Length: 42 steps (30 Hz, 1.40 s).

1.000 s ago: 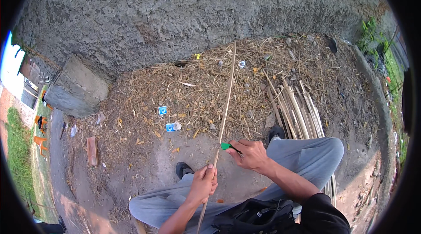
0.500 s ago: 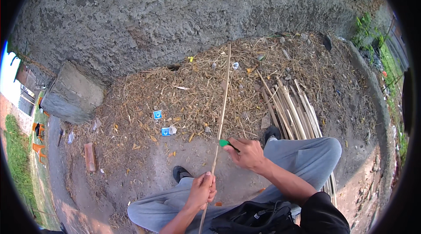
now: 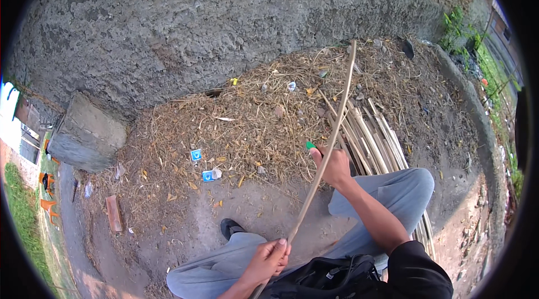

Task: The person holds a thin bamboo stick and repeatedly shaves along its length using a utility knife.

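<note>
Sliding farther up the bamboo strip [image 3: 331,130], the right hand [image 3: 334,165] grips a green-handled tool against it, while the left hand [image 3: 270,258] clasps the near end.

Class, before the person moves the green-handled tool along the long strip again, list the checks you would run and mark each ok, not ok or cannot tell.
1. Left hand has a closed grip on the near end of the long bamboo strip: ok.
2. Right hand is on the strip midway, holding the green-handled tool: ok.
3. Blade seated on the strip: cannot tell, the hand hides it.
4. Left hand lies well apart from the tool: ok.
5. Far end of the strip is over the straw litter, nobody there: ok.
6. Bundle of strips lies beside the right leg, close to the right hand: ok.
</note>
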Each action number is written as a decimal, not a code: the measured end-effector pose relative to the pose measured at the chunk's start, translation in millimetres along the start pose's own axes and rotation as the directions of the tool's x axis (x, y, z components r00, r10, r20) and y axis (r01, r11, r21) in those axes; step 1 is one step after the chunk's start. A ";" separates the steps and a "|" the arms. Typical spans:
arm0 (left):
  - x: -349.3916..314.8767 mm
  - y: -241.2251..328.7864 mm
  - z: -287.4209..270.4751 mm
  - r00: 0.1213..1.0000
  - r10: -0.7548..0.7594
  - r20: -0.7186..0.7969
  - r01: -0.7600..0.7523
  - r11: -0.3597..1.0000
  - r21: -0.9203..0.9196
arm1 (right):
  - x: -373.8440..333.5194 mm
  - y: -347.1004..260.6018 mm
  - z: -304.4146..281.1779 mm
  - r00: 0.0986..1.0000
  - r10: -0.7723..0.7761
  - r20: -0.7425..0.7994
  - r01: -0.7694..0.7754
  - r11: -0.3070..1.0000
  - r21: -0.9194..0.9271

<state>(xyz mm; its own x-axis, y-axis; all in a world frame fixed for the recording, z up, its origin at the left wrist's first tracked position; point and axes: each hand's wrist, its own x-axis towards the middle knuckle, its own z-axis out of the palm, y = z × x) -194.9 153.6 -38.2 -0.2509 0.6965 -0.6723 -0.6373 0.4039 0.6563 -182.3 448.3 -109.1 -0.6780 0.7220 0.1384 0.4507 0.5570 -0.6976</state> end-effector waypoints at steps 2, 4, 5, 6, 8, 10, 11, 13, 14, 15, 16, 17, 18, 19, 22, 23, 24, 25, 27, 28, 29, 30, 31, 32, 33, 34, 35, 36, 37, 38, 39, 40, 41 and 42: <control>8.8 9.3 -13.0 0.998 0.026 -0.050 -0.033 0.989 -0.146 | -8.1 7.1 3.3 0.999 0.052 0.006 -0.053 0.997 0.056; 14.3 8.5 -26.0 0.993 0.040 -0.109 -0.057 0.985 -0.164 | -20.1 -0.1 8.2 0.995 0.091 0.037 -0.097 0.975 0.200; 16.1 7.9 -31.5 0.986 0.048 -0.162 -0.078 0.980 -0.182 | -26.4 -5.4 10.4 0.996 0.085 0.042 -0.092 0.975 0.204; 17.7 7.3 -34.7 0.987 0.032 -0.155 -0.065 0.975 -0.214 | -35.9 -11.6 11.9 0.999 -0.031 0.024 0.023 0.959 0.283; 21.9 5.0 -36.9 0.987 0.010 -0.163 -0.049 0.970 -0.240 | -51.7 -26.4 9.9 0.988 -0.155 0.009 0.142 0.923 0.357; 25.5 2.3 -36.7 0.986 -0.015 -0.168 -0.029 0.967 -0.255 | -66.9 -43.5 7.3 0.931 -0.347 0.113 0.287 0.886 0.364; 27.2 0.9 -35.1 0.986 -0.007 -0.167 -0.037 0.964 -0.263 | -72.2 -46.5 5.5 0.930 -0.349 0.116 0.286 0.884 0.369; 29.9 -1.9 -35.6 0.986 0.002 -0.166 -0.048 0.961 -0.271 | -79.7 -52.7 6.2 0.864 -0.467 0.188 0.407 0.868 0.283; 30.9 -4.1 -35.0 0.984 0.019 -0.177 -0.066 0.963 -0.261 | -84.0 -54.4 7.1 0.850 -0.468 0.240 0.404 0.873 0.271; 32.2 -4.6 -32.6 0.982 0.038 -0.184 -0.084 0.964 -0.252 | -86.4 -55.8 6.7 0.850 -0.469 0.239 0.405 0.873 0.270; 31.2 -4.8 -29.7 0.982 0.038 -0.182 -0.084 0.964 -0.252 | -88.3 -57.2 6.1 0.852 -0.459 0.253 0.414 0.885 0.211; 28.2 -4.7 -25.7 0.980 0.037 -0.194 -0.080 0.973 -0.215 | -88.7 -57.6 5.5 0.854 -0.447 0.266 0.422 0.894 0.150; 24.8 -4.6 -20.7 0.976 0.038 -0.212 -0.077 0.980 -0.181 | -80.7 -54.4 5.6 0.852 -0.450 0.267 0.424 0.893 0.153; 21.2 -7.5 -15.4 0.977 0.036 -0.212 -0.075 0.981 -0.181 | -66.4 -48.2 4.5 0.909 -0.390 0.148 0.372 0.919 0.133; 12.1 -23.3 -1.4 0.985 -0.021 -0.173 0.012 0.999 -0.050 | -25.5 -16.0 -6.9 0.965 -0.250 0.082 0.243 0.967 0.081; 14.3 -22.3 -2.5 0.986 -0.021 -0.163 0.013 0.999 -0.047 | -18.8 -7.1 -10.9 0.975 -0.176 0.137 0.172 0.984 0.040; 14.2 -21.2 -7.1 0.986 -0.043 -0.162 0.032 0.997 -0.073 | -22.6 -11.0 -12.7 0.975 -0.173 0.138 0.169 0.985 0.040; 14.6 -19.8 -9.5 0.985 -0.063 -0.158 0.047 0.994 -0.102 | -29.9 -19.8 -20.2 0.958 -0.254 0.133 0.246 0.967 0.074; 16.2 -14.4 -13.7 0.985 -0.056 -0.162 0.035 0.991 -0.128 | -43.2 -32.5 -24.1 0.935 -0.331 0.128 0.319 0.942 0.105; 18.6 -13.3 -15.4 0.985 -0.002 -0.170 -0.018 0.993 -0.117 | -50.1 -38.0 -22.5 0.930 -0.345 0.130 0.335 0.938 0.094; 20.9 -13.9 -16.3 0.982 0.052 -0.180 -0.072 0.992 -0.106 | -53.6 -39.9 -21.8 0.924 -0.359 0.133 0.351 0.933 0.085; 21.8 -15.4 -16.4 0.980 0.067 -0.190 -0.083 0.994 -0.077 | -52.8 -36.0 -18.6 0.919 -0.376 0.121 0.366 0.925 0.098; 21.2 -16.3 -16.0 0.980 0.063 -0.191 -0.078 0.994 -0.074 | -50.3 -33.9 -14.5 0.920 -0.373 0.120 0.362 0.927 0.101; 19.9 -16.1 -15.0 0.981 0.064 -0.186 -0.080 0.994 -0.080 | -47.1 -32.2 -10.8 0.914 -0.399 0.069 0.393 0.916 0.084; 19.6 -14.2 -13.6 0.981 0.069 -0.180 -0.086 0.993 -0.086 | -43.9 -31.4 -8.5 0.904 -0.427 0.016 0.426 0.903 0.064; 19.1 -14.0 -13.0 0.981 0.070 -0.180 -0.086 0.993 -0.081 | -44.4 -31.5 -7.0 0.905 -0.426 0.011 0.424 0.903 0.065; 18.2 -14.6 -12.6 0.981 0.056 -0.184 -0.073 0.994 -0.085 | -46.0 -31.8 -5.6 0.905 -0.424 0.005 0.424 0.905 0.044; 16.6 -14.1 -10.3 0.981 0.042 -0.191 -0.060 0.994 -0.090 | -47.2 -31.4 -3.9 0.906 -0.424 0.000 0.424 0.905 0.025; 14.8 -13.3 -6.5 0.980 0.042 -0.193 -0.059 0.995 -0.086 | -45.3 -29.4 -1.7 0.906 -0.423 -0.003 0.422 0.906 0.028; 12.2 -11.9 -1.6 0.980 0.016 -0.198 -0.037 0.994 -0.106 | -41.1 -26.0 1.9 0.920 -0.392 0.014 0.391 0.919 0.045; 10.8 -10.9 3.0 0.980 -0.011 -0.198 -0.014 0.992 -0.126 | -37.1 -21.5 3.3 0.932 -0.361 0.031 0.358 0.932 0.057; 10.6 -10.3 3.9 0.981 -0.011 -0.194 -0.013 0.992 -0.123 | -33.2 -17.4 5.6 0.933 -0.358 0.028 0.356 0.933 0.054; 10.2 -9.6 4.0 0.982 -0.037 -0.188 0.014 0.992 -0.127 | -28.2 -13.0 8.6 0.958 -0.287 -0.012 0.287 0.958 0.001; 8.8 -9.8 6.2 0.981 -0.065 -0.185 0.041 0.990 -0.133 | -21.8 -8.0 11.3 0.975 -0.217 -0.052 0.215 0.976 -0.045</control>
<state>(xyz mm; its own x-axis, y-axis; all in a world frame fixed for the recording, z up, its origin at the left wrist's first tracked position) -186.3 159.4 -48.4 -0.3396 0.5468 -0.7653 -0.7381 0.3494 0.5771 -177.7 423.5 -114.5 -0.7284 0.6043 0.3228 0.3204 0.7169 -0.6192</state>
